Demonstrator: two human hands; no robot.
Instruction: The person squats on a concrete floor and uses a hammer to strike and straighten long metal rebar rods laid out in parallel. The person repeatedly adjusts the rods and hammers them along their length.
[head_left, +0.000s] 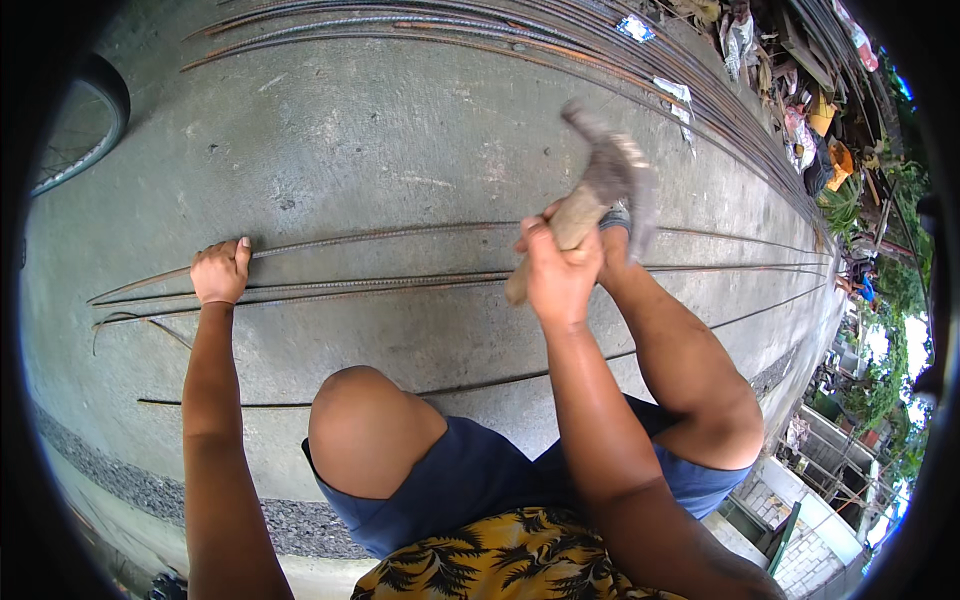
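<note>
My left hand (220, 271) is closed around a steel reinforcing bar (337, 241) that lies on the concrete, near the bar's left end. In my right hand (559, 259) is a claw hammer (606, 174), gripped by its wooden handle and raised above the bars; its head is blurred. Below the gripped bar run other ribbed bars (375, 283), close together, with a thin bent wire or rod (169, 331) by their left ends. One more thin bar (487, 384) passes beneath my legs.
A large bundle of rusty rebar (480, 26) stretches along the far side, with litter (814, 142) beyond it at right. A bicycle wheel (112, 127) stands at upper left. People (862, 285) are small in the distance at right.
</note>
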